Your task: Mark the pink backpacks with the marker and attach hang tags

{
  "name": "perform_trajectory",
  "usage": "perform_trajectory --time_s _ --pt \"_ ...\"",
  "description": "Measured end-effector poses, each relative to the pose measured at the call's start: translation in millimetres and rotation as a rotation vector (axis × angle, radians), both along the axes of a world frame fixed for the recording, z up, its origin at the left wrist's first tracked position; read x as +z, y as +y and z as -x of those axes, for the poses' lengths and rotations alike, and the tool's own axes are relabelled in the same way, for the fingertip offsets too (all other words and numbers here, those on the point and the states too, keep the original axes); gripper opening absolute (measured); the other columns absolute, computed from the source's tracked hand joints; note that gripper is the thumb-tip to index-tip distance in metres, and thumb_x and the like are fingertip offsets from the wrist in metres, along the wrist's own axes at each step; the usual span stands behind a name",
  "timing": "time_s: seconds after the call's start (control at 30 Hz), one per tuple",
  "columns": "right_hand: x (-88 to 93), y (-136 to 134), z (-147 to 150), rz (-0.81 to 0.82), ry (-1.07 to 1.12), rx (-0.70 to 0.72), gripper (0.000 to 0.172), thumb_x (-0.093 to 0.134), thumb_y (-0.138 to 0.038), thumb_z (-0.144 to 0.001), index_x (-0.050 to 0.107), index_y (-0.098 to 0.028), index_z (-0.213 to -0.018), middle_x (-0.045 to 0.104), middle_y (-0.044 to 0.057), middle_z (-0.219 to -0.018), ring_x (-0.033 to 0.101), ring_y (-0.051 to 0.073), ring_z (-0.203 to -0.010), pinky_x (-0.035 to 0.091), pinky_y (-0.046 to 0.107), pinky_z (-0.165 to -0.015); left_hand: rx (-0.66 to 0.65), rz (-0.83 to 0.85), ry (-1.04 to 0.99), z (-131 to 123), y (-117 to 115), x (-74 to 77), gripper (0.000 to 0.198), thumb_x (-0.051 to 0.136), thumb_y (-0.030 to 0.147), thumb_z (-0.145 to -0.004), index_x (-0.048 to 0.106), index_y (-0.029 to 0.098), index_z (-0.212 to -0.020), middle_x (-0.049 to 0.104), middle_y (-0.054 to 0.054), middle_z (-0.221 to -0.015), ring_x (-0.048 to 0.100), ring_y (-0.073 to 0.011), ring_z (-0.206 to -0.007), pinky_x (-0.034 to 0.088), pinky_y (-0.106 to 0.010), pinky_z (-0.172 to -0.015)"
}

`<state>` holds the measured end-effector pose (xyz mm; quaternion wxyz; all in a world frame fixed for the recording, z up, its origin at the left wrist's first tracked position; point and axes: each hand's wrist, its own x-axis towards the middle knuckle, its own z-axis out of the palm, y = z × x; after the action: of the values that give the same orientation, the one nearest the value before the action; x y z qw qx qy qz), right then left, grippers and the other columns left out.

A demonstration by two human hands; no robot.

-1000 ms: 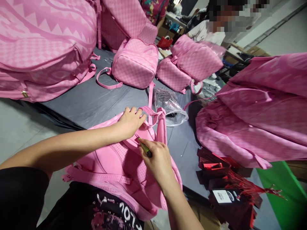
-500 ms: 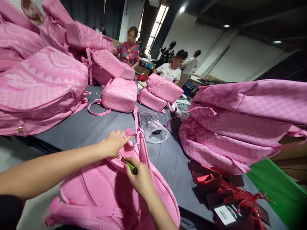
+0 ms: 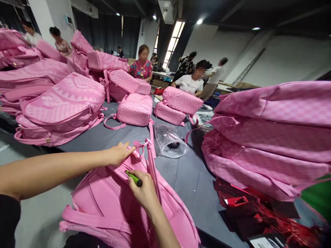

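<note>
A pink backpack (image 3: 108,203) leans in front of me at the table edge, its padded back and a shoulder strap facing me. My left hand (image 3: 119,154) grips its upper edge near the top loop, the thumb hidden and some fingers stretched over the fabric. My right hand (image 3: 143,187) is closed around a small green-and-black handled tool (image 3: 134,179). The tool's far end points at the backpack's upper panel, just below my left hand. I cannot make out its tip or whether it touches the fabric.
Pink backpacks lie stacked at the left (image 3: 64,106) and right (image 3: 271,137). Beyond my hands are a clear plastic bag (image 3: 169,141) and smaller pink bags (image 3: 136,110). Dark tags with red cords (image 3: 274,220) lie at the right on the grey-covered table (image 3: 181,175). Several people work further back.
The view has tilted and shifted, showing more of the left stacks and the people behind. My right hand with the green tool has moved slightly left relative to the backpack's top loop.
</note>
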<state>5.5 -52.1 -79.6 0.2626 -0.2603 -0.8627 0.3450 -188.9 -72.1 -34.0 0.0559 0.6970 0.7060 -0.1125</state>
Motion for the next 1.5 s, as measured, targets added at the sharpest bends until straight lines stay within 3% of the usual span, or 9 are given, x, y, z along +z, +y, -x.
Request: perform_trajectory --time_s 0.13,0.23,0.33,0.6,0.77,0.93,1.17,1.33,1.5 --pt "-4.3 -0.9 1.5 -0.023 0.001 -0.014 0.025 0.057 -0.02 -0.082 0.074 -0.022 -0.1 0.076 0.005 -0.098 0.071 0.023 -0.086 0.055 0.035 -0.081 -0.026 0.01 -0.055 4.1 -3.8 11.5 0.095 0.066 0.012 -0.071 0.017 0.028 -0.15 0.025 -0.017 -0.154 0.05 -0.0343 -0.12 0.052 -0.043 -0.088" --pt "-10.6 -0.6 4.4 -0.044 0.021 -0.025 0.025 0.058 -0.023 -0.083 0.073 -0.021 -0.102 0.076 0.006 -0.098 0.071 0.024 -0.088 0.054 0.038 -0.085 0.025 0.061 -0.035 2.7 -1.7 11.1 0.108 0.076 0.021 -0.068 0.008 0.03 -0.152 0.009 -0.018 -0.159 0.043 -0.0389 -0.128 0.05 -0.046 -0.093" --pt "-17.1 -1.0 11.2 -0.024 0.046 -0.018 0.026 0.059 -0.023 -0.083 0.073 -0.021 -0.104 0.076 0.006 -0.098 0.071 0.023 -0.086 0.055 0.038 -0.085 0.056 0.083 0.013 0.4 1.5 6.2 0.12 0.084 0.027 -0.062 0.005 0.029 -0.153 0.003 -0.021 -0.16 0.039 -0.0421 -0.13 0.05 -0.048 -0.091" --pt "-26.7 -7.5 30.5 0.023 0.214 0.028 0.025 0.06 -0.024 -0.085 0.071 -0.02 -0.108 0.075 0.006 -0.105 0.071 0.023 -0.091 0.053 0.038 -0.087 0.067 0.032 0.068 -3.9 -1.9 3.3 0.111 0.078 0.022 -0.066 0.008 0.027 -0.153 -0.005 -0.021 -0.161 0.04 -0.0395 -0.129 0.054 -0.044 -0.084" --pt "-32.0 -10.1 23.8 -0.063 0.187 -0.023 0.029 0.056 -0.021 -0.088 0.067 -0.02 -0.114 0.074 0.007 -0.106 0.07 0.022 -0.088 0.053 0.038 -0.084 0.104 0.005 0.106 -6.3 -4.5 5.4 0.093 0.065 0.018 -0.077 0.012 0.029 -0.152 0.007 -0.022 -0.16 0.048 -0.0374 -0.124 0.054 -0.042 -0.083" --pt "-32.0 -6.4 20.6 -0.042 0.206 -0.028 0.029 0.056 -0.023 -0.088 0.068 -0.021 -0.114 0.074 0.008 -0.105 0.071 0.022 -0.087 0.055 0.037 -0.084 -0.039 0.042 0.027 10.7 -3.4 7.9 0.093 0.064 0.019 -0.077 0.011 0.03 -0.153 0.018 -0.021 -0.157 0.052 -0.0367 -0.12 0.052 -0.043 -0.086" --pt "-21.8 -5.3 11.3 0.048 0.213 0.044 0.027 0.058 -0.023 -0.088 0.069 -0.023 -0.112 0.074 0.005 -0.108 0.071 0.021 -0.089 0.055 0.035 -0.084 0.146 0.219 -0.195 21.7 -2.6 17.6 0.115 0.07 0.015 -0.071 -0.01 0.032 -0.152 -0.002 -0.021 -0.16 0.05 -0.0272 -0.129 0.048 -0.031 -0.094" --pt "-20.8 -5.2 7.8 0.025 0.207 0.042 0.028 0.058 -0.023 -0.088 0.068 -0.022 -0.114 0.073 0.005 -0.111 0.069 0.022 -0.094 0.053 0.038 -0.087 0.101 0.284 -0.267 23.8 -1.8 22.5 0.111 0.065 0.012 -0.073 -0.011 0.028 -0.152 0.007 -0.022 -0.159 0.053 -0.0243 -0.126 0.048 -0.029 -0.096" --pt "-21.3 -0.4 12.4 0.025 0.148 0.075 0.027 0.059 -0.023 -0.087 0.07 -0.022 -0.112 0.075 0.005 -0.104 0.07 0.021 -0.085 0.052 0.036 -0.082 0.082 0.186 -0.22 23.7 -2.3 11.4 0.103 0.061 0.011 -0.075 -0.005 0.025 -0.153 0.011 -0.022 -0.157 0.055 -0.0278 -0.123 0.048 -0.032 -0.097"
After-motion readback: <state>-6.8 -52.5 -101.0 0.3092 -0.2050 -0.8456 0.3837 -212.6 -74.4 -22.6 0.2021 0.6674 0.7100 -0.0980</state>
